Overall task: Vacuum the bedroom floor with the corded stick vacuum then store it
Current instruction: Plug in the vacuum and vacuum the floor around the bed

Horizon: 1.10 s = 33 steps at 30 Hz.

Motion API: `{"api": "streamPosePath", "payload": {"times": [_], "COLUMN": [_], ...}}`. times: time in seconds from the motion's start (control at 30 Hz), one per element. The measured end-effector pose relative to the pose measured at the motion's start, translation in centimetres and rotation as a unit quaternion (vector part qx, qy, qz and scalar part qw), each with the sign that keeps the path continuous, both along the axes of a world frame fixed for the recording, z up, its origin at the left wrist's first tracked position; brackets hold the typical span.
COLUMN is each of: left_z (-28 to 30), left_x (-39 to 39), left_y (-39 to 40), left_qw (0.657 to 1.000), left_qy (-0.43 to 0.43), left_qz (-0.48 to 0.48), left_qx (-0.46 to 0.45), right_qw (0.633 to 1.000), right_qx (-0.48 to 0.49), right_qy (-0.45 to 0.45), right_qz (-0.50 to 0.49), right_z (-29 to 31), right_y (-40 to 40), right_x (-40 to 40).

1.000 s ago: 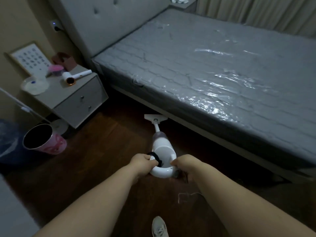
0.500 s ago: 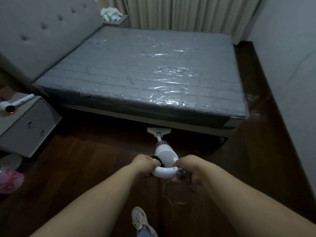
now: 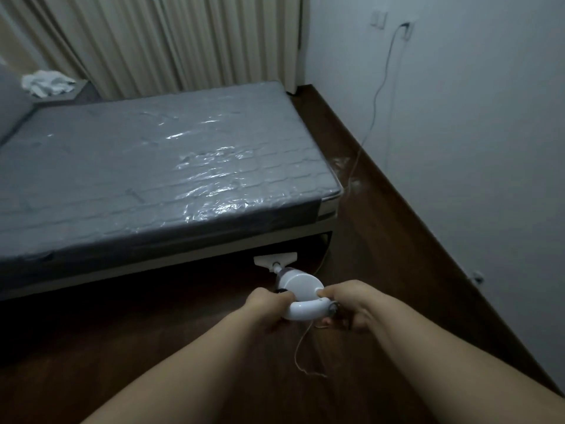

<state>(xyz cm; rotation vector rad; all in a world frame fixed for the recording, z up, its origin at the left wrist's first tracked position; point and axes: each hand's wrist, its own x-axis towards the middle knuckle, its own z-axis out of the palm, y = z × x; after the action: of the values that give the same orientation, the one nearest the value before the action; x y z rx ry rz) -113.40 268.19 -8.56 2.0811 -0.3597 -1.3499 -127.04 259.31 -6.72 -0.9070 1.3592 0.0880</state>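
Both hands grip the looped handle [image 3: 307, 310] of the white stick vacuum [image 3: 301, 284], which sits just below the middle of the view, toward five o'clock. The left hand [image 3: 269, 306] is curled around the left end of the loop, and the right hand [image 3: 351, 304] is curled around its right end, where the cord leaves the machine. The two hands are close together, with only the curve of the handle between them. Both forearms reach in from the bottom edge of the view.

The vacuum leans away from the person toward twelve o'clock. Its flat white floor head [image 3: 275, 259] rests on the dark wooden floor [image 3: 382, 240], right at the lower edge of the bed [image 3: 159, 179], near the bed's foot corner.

The bed fills the area from nine to twelve o'clock. Its grey mattress is wrapped in shiny clear plastic.

A thin pale cord [image 3: 301, 347] hangs down from the handle toward six o'clock and curls on the floor. At one o'clock, another cord [image 3: 377, 96] runs down the white wall [image 3: 458, 148] from a wall socket [image 3: 405, 27] to the floor beside the bed. Whether the two stretches are one cord cannot be told.

Pale pleated curtains [image 3: 168, 41] hang behind the bed at eleven to twelve o'clock. At ten o'clock, a crumpled white cloth [image 3: 47, 84] lies on a small surface beside the head of the bed.
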Motion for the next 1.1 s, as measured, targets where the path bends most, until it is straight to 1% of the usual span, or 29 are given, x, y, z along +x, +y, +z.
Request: {"api": "streamPosePath", "payload": {"times": [0.27,0.4,0.57,0.7,0.83,0.97,1.07,1.1], "left_z": [1.4,2.5,3.1,3.2,2.5,1.6,1.0,0.5], "left_x": [1.6,0.5,-2.1,-4.5,-7.0,-11.2,-12.7,-14.2], "left_y": [2.2,2.3,0.9,-1.8,-5.4,-11.6,-14.8,-17.1], "left_qw": [0.996,0.990,0.980,0.972,0.969,0.971,0.972,0.974], "left_qy": [0.009,0.030,0.069,0.080,0.076,0.073,0.062,0.056], "left_qz": [-0.080,-0.123,-0.171,-0.207,-0.227,-0.226,-0.223,-0.218], "left_qx": [-0.047,-0.067,-0.076,-0.076,-0.056,-0.040,-0.032,-0.026], "right_qw": [0.994,0.986,0.976,0.966,0.962,0.961,0.960,0.964], "right_qx": [-0.026,-0.043,-0.064,-0.080,-0.070,-0.051,-0.045,-0.042], "right_qy": [-0.005,-0.011,0.009,0.025,0.035,0.029,0.016,0.018], "right_qz": [-0.109,-0.163,-0.210,-0.243,-0.260,-0.272,-0.276,-0.263], "right_z": [2.3,4.1,5.2,5.0,4.4,3.5,2.7,2.3], "right_y": [5.4,7.3,7.1,5.4,2.5,-3.3,-6.4,-8.8], "right_x": [-0.4,-1.8,-4.9,-7.3,-9.7,-13.4,-14.9,-16.4]}}
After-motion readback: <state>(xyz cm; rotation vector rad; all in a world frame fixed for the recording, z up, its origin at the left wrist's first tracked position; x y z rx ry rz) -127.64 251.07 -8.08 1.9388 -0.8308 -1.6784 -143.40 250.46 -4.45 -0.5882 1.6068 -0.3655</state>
